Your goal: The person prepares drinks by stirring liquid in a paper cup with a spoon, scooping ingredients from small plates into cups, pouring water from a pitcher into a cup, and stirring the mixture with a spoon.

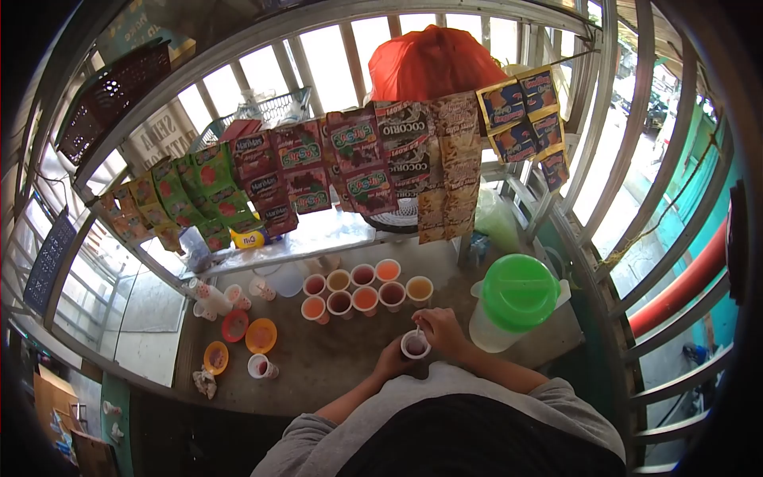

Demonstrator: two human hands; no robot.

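At the near edge of the counter, my left hand (392, 360) is closed around the side of a plastic cup (415, 345) with dark purple drink or powder in it. My right hand (442, 331) pinches a thin pale spoon handle (419, 329) that dips into this cup; its lower end is hidden. Just beyond stand two rows of filled cups (366, 300), with orange, dark red and yellowish drinks. To the right of my right hand is a big translucent pitcher (486, 332) with a green lid (520, 291).
Strips of drink sachets (362, 159) hang across the front above the counter. At the left are orange plates (261, 335), stacked cups (211, 298), a lone cup (259, 366) and a crumpled bag (204, 383). Metal bars (675, 175) enclose the right side.
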